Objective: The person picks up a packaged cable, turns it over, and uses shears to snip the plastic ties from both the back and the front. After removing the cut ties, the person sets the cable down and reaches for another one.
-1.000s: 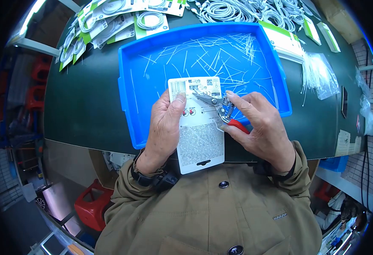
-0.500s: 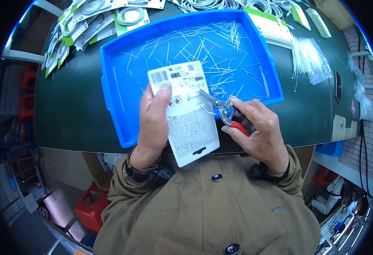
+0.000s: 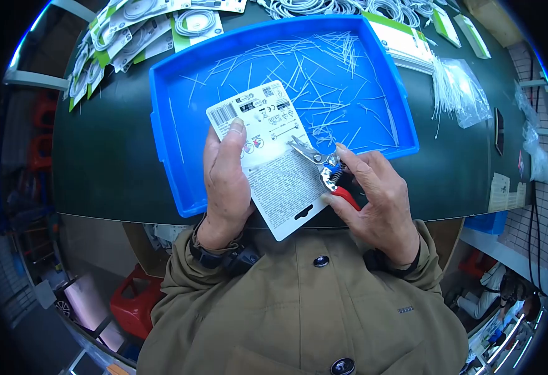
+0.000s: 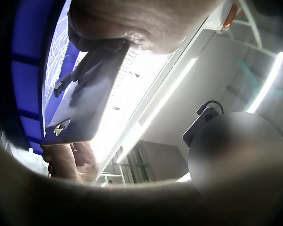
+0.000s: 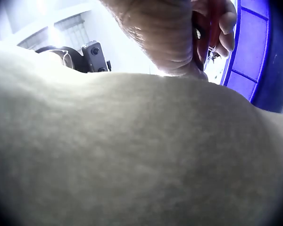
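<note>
Left hand (image 3: 227, 181) gripping white cardboard card (image 3: 280, 181) with barcode (image 3: 222, 114), print too small to read, right hand (image 3: 374, 200) clasping red-handled metal snips (image 3: 327, 170), blue plastic tray (image 3: 161, 125) behind, upper middle

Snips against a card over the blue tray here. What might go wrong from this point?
1. The snips in the right hand point toward the left hand, whose thumb lies on the card near the blades; a slip might nick it.
2. That hand holds the card along one side only, so it may twist under the cut.
</note>
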Demonstrator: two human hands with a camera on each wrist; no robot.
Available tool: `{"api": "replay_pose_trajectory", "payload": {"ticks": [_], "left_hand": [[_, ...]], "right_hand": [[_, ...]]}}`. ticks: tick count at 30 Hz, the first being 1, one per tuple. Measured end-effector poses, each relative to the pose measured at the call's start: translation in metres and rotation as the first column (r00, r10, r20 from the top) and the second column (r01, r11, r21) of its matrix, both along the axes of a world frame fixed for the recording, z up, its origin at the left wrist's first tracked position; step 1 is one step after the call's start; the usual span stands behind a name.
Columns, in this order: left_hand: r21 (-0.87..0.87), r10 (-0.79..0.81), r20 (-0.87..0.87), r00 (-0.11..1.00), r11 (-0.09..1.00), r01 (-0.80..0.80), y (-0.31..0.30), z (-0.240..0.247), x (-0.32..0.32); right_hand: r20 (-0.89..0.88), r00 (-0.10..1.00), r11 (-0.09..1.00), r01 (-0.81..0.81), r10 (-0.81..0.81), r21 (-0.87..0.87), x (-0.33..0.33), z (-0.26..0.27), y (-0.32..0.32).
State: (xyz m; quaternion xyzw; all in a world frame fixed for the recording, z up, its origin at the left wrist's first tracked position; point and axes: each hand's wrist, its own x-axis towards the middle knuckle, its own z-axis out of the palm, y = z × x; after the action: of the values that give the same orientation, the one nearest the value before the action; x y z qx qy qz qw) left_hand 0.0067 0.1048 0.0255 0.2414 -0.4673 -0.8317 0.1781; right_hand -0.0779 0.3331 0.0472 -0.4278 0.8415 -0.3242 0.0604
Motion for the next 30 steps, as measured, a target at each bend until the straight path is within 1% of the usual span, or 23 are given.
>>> {"api": "replay_pose_trajectory", "payload": {"ticks": [4, 7, 10, 13, 16, 19, 22, 25, 28, 30], "left_hand": [[0.055, 0.056, -0.023, 0.998, 0.997, -0.054, -0.001, 0.0, -0.001], [0.022, 0.063, -0.044, 0.997, 0.998, -0.062, -0.002, -0.001, -0.001], [-0.004, 0.049, -0.012, 0.999, 0.999, -0.049, 0.002, 0.001, -0.001], [0.008, 0.023, -0.023, 0.999, 1.0, -0.023, 0.006, 0.002, -0.001], [0.0, 0.025, -0.042, 0.999, 1.0, -0.025, 0.007, 0.003, -0.002], [0.024, 0.054, -0.018, 0.998, 0.998, -0.054, 0.01, 0.0, -0.001], [0.034, 0.079, -0.038, 0.996, 0.996, -0.078, 0.013, 0.0, -0.001], [0.041, 0.068, -0.037, 0.997, 0.997, -0.066, 0.013, -0.002, 0.0], [0.041, 0.066, -0.025, 0.998, 0.997, -0.065, 0.016, -0.002, -0.001], [0.048, 0.062, -0.037, 0.997, 0.997, -0.06, 0.017, -0.002, -0.001]], "right_hand": [[0.042, 0.999, 0.998, 0.027, -0.025, -0.055, -0.001, 0.001, 0.006], [0.027, 0.999, 1.0, 0.018, -0.019, 0.014, 0.001, 0.005, 0.011], [-0.018, 1.0, 0.999, 0.018, -0.017, 0.03, 0.002, 0.006, 0.007], [-0.025, 1.0, 1.0, 0.019, -0.019, 0.005, 0.002, 0.006, 0.005], [-0.005, 1.0, 0.999, 0.023, -0.023, 0.029, 0.003, 0.005, 0.006], [-0.021, 1.0, 1.0, 0.023, -0.023, 0.021, 0.002, 0.003, 0.005], [-0.024, 0.999, 0.999, 0.035, -0.035, -0.006, 0.004, 0.002, 0.005], [0.204, 0.978, 0.996, 0.05, -0.035, -0.068, 0.004, 0.009, 0.006], [0.099, 0.994, 0.998, 0.049, -0.046, -0.029, 0.003, 0.007, 0.006], [0.077, 0.996, 0.999, 0.045, -0.045, -0.011, 0.003, 0.006, 0.006]]}}
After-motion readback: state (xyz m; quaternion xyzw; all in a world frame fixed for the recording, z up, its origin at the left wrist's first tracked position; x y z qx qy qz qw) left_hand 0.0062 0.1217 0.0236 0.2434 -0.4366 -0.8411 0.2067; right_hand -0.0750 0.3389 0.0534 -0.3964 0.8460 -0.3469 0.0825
